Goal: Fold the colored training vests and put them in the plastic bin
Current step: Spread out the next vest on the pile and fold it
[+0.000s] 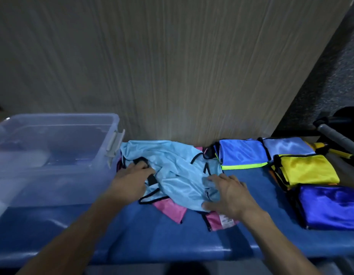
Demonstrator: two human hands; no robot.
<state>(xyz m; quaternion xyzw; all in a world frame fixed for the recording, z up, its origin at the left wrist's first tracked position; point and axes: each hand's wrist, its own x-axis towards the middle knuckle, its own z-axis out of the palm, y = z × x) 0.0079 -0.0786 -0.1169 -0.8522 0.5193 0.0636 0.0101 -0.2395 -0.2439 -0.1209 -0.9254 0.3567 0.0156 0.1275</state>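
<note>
Hands on the crumpled light-blue vest: left hand grips its black trim, right hand presses it flat-fingered on the blue tabletop.

Bench: bare blue strip along the near edge, open to a reaching hand. Left end was blocked by the plastic bin (top open). Centre was taken by crumpled vests; right end by folded vests. Wall panel closed the back.
</note>
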